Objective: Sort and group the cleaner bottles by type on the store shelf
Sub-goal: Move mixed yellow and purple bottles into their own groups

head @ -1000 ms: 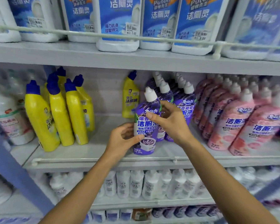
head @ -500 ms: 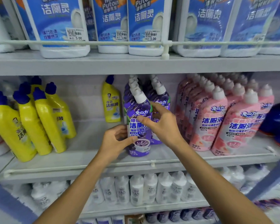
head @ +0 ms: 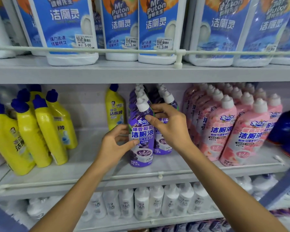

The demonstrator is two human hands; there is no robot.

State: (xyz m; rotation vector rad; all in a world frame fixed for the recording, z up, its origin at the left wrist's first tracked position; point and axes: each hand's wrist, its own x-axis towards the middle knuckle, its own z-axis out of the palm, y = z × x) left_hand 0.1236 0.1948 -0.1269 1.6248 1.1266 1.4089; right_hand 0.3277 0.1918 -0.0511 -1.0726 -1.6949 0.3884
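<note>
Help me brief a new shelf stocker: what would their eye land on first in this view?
Two hands meet mid-shelf on the front purple bottle: the left hand holds its side while the right hand pinches it near the top. At the left crowd yellow bottles, a lone yellow bottle stands apart right beside the purple rows, and pink bottles fill the right.

My left hand (head: 117,145) grips the purple bottle (head: 141,131) at its left side, while my right hand (head: 170,128) pinches its shoulder.
</note>
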